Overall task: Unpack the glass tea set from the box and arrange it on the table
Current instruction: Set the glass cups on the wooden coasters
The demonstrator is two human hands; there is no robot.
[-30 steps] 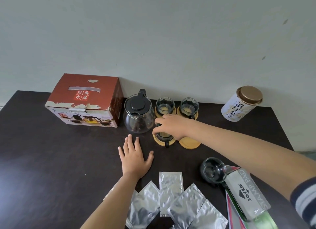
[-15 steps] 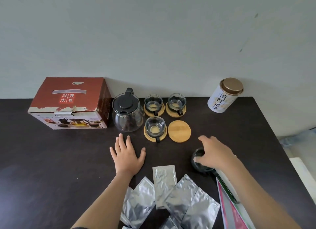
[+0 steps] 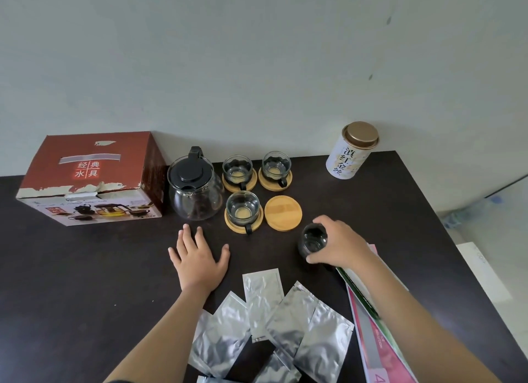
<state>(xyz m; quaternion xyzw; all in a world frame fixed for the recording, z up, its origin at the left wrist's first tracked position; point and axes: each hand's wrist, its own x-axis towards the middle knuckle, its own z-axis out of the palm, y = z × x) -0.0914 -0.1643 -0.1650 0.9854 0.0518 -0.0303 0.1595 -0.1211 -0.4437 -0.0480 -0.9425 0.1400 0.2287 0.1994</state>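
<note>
Head view: glass cup (image 3: 312, 239) within right-hand fingers (image 3: 324, 221), beside bare coaster (image 3: 283, 213).

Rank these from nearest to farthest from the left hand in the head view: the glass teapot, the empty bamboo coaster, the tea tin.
1. glass teapot, just beyond the left hand.
2. empty bamboo coaster, to its right.
3. tea tin, far right by the wall.

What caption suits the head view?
Right hand grips the last glass cup beside the empty wooden coaster.
</note>
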